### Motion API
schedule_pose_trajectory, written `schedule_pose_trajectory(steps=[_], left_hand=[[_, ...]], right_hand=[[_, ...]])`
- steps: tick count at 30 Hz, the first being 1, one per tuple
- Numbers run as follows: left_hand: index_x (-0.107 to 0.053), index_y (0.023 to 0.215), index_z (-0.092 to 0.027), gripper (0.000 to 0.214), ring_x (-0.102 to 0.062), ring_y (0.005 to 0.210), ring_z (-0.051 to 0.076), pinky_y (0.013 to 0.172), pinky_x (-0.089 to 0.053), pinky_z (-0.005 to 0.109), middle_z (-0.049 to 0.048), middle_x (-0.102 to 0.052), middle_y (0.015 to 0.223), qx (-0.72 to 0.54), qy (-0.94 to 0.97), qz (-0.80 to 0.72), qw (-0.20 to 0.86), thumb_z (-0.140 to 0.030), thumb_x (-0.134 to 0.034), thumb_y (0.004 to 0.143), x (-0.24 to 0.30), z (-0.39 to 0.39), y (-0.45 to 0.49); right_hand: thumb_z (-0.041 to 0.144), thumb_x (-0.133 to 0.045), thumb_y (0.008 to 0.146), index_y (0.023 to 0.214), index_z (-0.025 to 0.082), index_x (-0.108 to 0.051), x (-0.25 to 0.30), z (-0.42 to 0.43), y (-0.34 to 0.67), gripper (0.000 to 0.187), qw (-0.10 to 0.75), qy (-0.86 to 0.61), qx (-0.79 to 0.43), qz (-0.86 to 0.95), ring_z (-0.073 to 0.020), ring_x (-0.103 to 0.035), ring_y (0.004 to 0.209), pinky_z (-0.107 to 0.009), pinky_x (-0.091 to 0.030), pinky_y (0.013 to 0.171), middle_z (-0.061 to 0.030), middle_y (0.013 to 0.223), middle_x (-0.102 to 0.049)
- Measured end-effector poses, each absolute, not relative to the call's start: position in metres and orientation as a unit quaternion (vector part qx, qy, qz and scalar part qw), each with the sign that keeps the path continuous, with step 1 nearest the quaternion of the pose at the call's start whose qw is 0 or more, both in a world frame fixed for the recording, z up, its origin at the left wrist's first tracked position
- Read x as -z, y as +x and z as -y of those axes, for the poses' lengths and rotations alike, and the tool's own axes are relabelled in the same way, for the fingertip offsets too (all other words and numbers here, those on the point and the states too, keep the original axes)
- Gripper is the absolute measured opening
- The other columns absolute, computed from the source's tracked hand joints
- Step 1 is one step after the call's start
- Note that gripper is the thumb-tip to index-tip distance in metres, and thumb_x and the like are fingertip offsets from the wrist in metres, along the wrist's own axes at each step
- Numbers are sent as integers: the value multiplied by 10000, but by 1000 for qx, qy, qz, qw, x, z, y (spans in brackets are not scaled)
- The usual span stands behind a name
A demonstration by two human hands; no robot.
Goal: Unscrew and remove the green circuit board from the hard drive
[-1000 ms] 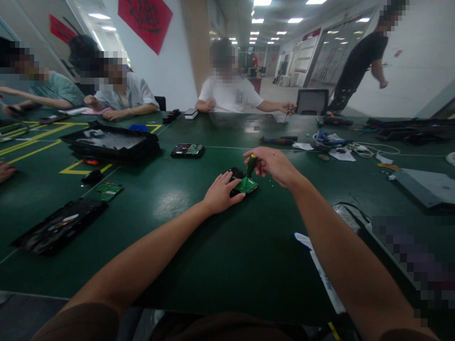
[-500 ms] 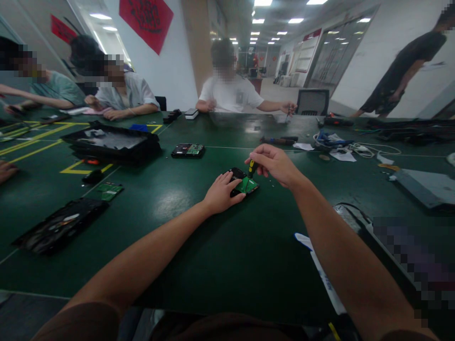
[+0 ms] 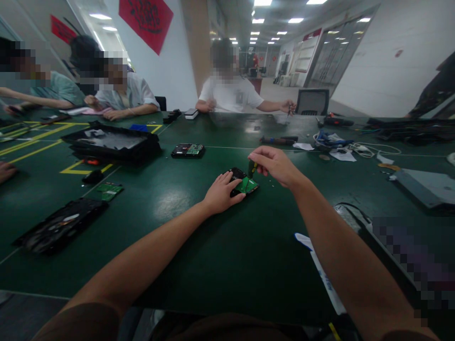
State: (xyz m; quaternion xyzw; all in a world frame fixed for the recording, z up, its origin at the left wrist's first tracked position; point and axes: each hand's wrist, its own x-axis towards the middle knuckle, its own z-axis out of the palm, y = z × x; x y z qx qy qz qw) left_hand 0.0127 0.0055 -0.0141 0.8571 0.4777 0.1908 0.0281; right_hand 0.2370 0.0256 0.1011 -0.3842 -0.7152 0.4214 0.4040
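One yellow-and-black screwdriver [image 3: 251,169], frame centre: pinched by right hand [image 3: 272,164]. One black, green-boarded rectangular drive [image 3: 251,185]: beneath spread left hand [image 3: 221,193]. Uneven pressure could make the screwdriver slip.

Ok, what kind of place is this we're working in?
Probably an office room doubling as an electronics workshop: a green table bearing a bare circuit board, a screwdriver in the right hand, and an office chair at the far side.

The left hand [image 3: 223,194] hides part of the green-boarded device [image 3: 250,186] beneath it; the right hand [image 3: 270,163] covers the top of a screwdriver [image 3: 251,169], its tip indistinct.
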Motion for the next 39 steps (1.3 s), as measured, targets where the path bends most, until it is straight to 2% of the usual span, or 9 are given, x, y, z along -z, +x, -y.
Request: schedule_pose_trajectory(steps=[3,8,11,17,21,24,30,35,39], left_hand=[[-541,1492,-235,670,-300,1560,337,1271,-255,545,128,-389,1652,-189,857,-478,30,-640,-541,958,14,-5,13],[-557,1480,-226,658,-314,1554,335,1272,-260,530,141,-399,1643,-191,857,-478,22,-627,-551,958,13,-5,14],[-565,1473,-215,657,-322,1551,341,1271,-258,531,154,-401,1640,-191,858,-477,20,-629,-543,963,13,-5,14],[-565,1472,-213,653,-310,1556,342,1275,-253,528,145,-400,1644,-190,857,-479,19,-617,-558,959,14,-5,13],[-564,1474,-214,655,-310,1557,338,1275,-255,523,145,-394,1647,-190,856,-480,22,-620,-558,959,14,-5,14],[-561,1477,-220,654,-307,1559,337,1275,-254,526,140,-391,1649,-192,855,-481,21,-621,-556,960,14,-5,14],[-562,1475,-218,652,-313,1554,346,1274,-253,535,139,-392,1650,-192,856,-479,27,-617,-560,960,13,-4,14],[-565,1471,-214,655,-319,1550,350,1276,-250,535,135,-386,1655,-196,856,-478,26,-617,-568,955,14,-5,14],[-560,1478,-215,657,-316,1554,341,1275,-253,527,143,-395,1648,-194,856,-479,20,-621,-554,961,14,-5,14]], right_hand=[[493,-714,904,945,217,-672,-102,-24,237,282,397,-376,-436,715,-113,-577,609,-260,-400,480,-40,885,-699],[493,-652,945,1057,226,-686,-105,-23,236,292,388,-352,-474,708,-114,-599,615,-271,-414,488,-67,1021,-732],[460,-585,978,1069,216,-710,-104,-25,236,289,384,-355,-493,696,-121,-609,630,-277,-421,502,-75,1018,-727],[468,-663,944,1015,225,-721,-100,-28,237,259,396,-369,-439,717,-105,-544,603,-261,-375,493,-9,792,-638],[463,-684,929,938,207,-657,-101,-27,236,257,401,-371,-452,705,-106,-577,602,-261,-387,476,-40,904,-705],[467,-682,929,990,214,-645,-103,-24,235,263,400,-366,-462,702,-98,-579,587,-252,-380,458,-58,1007,-736],[437,-598,974,1081,214,-705,-103,-25,235,270,392,-362,-482,695,-103,-585,614,-246,-397,478,-61,989,-721],[463,-674,937,1021,218,-723,-101,-27,237,263,397,-374,-431,719,-101,-534,592,-241,-369,481,-6,764,-641],[466,-690,925,953,199,-673,-102,-26,236,269,402,-374,-436,713,-99,-561,593,-257,-383,473,-47,922,-714]])
